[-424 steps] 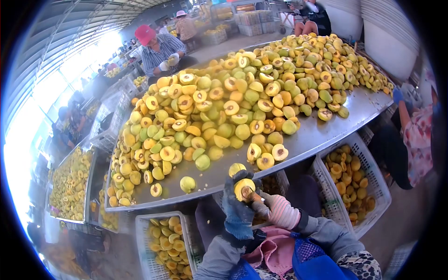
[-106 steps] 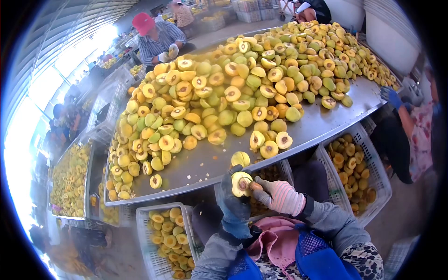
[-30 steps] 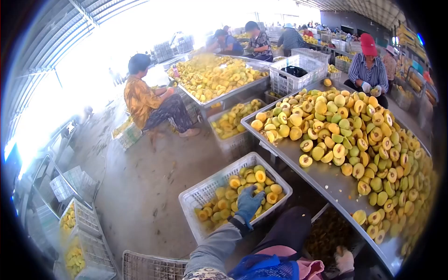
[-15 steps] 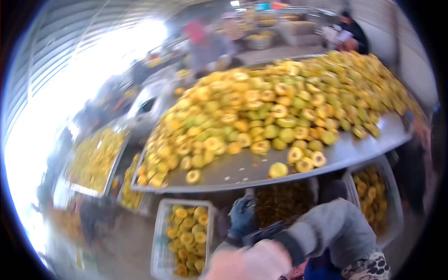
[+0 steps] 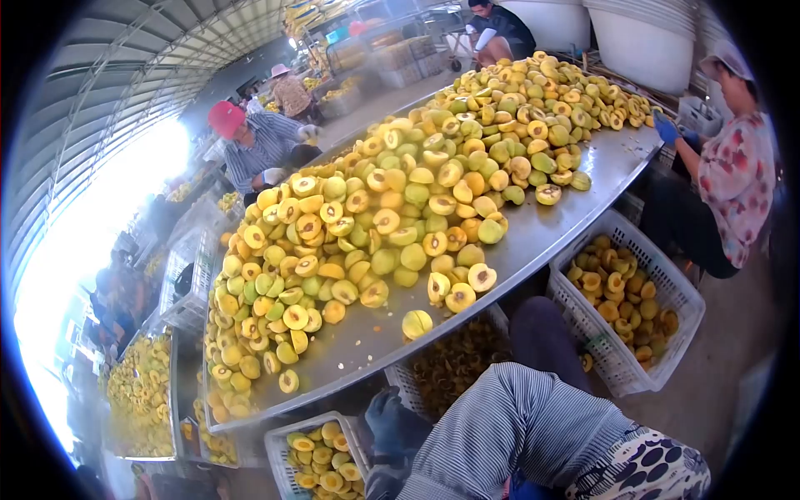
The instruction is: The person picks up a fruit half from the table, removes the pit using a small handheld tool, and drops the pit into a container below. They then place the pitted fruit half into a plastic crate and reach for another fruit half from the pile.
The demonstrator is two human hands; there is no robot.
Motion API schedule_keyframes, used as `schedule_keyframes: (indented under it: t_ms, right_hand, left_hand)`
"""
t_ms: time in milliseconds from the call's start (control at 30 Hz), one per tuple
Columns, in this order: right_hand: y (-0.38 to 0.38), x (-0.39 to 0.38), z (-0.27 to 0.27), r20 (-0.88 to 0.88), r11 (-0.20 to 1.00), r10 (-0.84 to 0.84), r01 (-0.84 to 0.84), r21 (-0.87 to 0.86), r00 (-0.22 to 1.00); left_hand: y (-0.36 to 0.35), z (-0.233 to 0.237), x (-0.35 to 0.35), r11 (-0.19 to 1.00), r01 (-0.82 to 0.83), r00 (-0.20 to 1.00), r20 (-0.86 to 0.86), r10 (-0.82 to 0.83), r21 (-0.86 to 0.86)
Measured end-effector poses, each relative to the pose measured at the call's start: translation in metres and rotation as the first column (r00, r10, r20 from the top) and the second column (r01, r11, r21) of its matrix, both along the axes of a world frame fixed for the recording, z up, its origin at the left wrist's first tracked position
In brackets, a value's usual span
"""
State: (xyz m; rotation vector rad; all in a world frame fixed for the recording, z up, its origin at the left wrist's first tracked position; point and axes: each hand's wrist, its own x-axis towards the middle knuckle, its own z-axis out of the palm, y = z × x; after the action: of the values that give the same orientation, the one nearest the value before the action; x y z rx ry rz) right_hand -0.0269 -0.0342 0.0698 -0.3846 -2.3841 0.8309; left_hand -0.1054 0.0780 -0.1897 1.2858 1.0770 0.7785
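Observation:
My left hand (image 5: 388, 419), in a blue work glove, is low in front of the metal table (image 5: 550, 223), between two crates; its fingers are blurred and in shadow. Closest on its left is a white crate (image 5: 360, 446) of halved yellow peaches (image 5: 327, 458). On its other side, a crate of brown scraps (image 5: 457, 354) sits partly under the table edge. My right hand is out of sight; striped grey cloth (image 5: 500, 425) of my clothing fills the lower middle. A large heap of halved peaches (image 5: 392, 221), many showing their stones or stone hollows, covers much of the table.
A white crate (image 5: 679, 317) of peach halves stands on the floor at right. Beside the table sit a person in a flowered top (image 5: 737, 179) and one in a red cap (image 5: 227, 119). Another person (image 5: 504, 33) crouches behind. A peach-filled tray (image 5: 142, 400) is at left.
The view has swung and sharpened, so the table slants more and the person at right shows fully. My blurred pink right hand has left the view; my gloved left hand appears lower.

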Motion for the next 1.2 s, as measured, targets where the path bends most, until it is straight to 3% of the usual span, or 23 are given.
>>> schedule_keyframes:
  t_ms: [100,200,300,400,700,800,1033,1100,1200]
  right_hand:
    - [0.000,-0.002,-0.002,0.000,1.000,0.003,-0.003,-0.004,1.000]
    - [0.000,-0.005,-0.004,-0.005,1.000,0.008,-0.008,-0.008,1.000]
    - [0.000,-0.007,-0.006,-0.009,1.000,0.016,-0.016,-0.012,1.000]
    - [0.001,-0.008,-0.008,-0.013,1.000,0.021,-0.022,-0.013,1.000]
    - [-0.001,-0.014,-0.012,-0.023,0.998,0.053,-0.054,-0.032,0.998]
    - [-0.003,-0.017,-0.014,-0.027,0.997,0.073,-0.074,-0.031,0.997]
    - [-0.005,-0.019,-0.017,-0.021,0.992,0.118,-0.118,-0.037,0.993]
    - [-0.005,-0.020,-0.017,-0.020,0.992,0.120,-0.121,-0.039,0.993]
    - [-0.006,-0.020,-0.019,-0.013,0.991,0.124,-0.124,-0.046,0.992]
  left_hand:
    - [-0.010,0.026,0.010,0.999,-0.013,1.000,-0.024,0.012,-0.040]
    - [0.001,-0.001,-0.003,0.998,0.064,0.998,0.006,-0.064,-0.013]
    - [0.001,-0.003,-0.004,0.966,0.105,0.992,-0.096,-0.084,0.235]
    - [-0.008,0.013,-0.001,0.987,0.072,0.997,-0.023,-0.069,0.147]
    - [-0.001,-0.006,-0.006,0.990,0.069,0.998,-0.013,-0.067,0.127]
    - [0.006,-0.028,-0.011,0.977,0.109,0.992,-0.086,-0.094,0.184]
    - [0.002,-0.015,-0.010,0.974,0.089,0.994,0.038,-0.099,0.207]
    - [-0.003,0.009,-0.008,0.965,0.132,0.991,-0.047,-0.125,0.227]
    - [-0.002,0.001,-0.007,0.971,0.140,0.988,-0.094,-0.124,0.194]
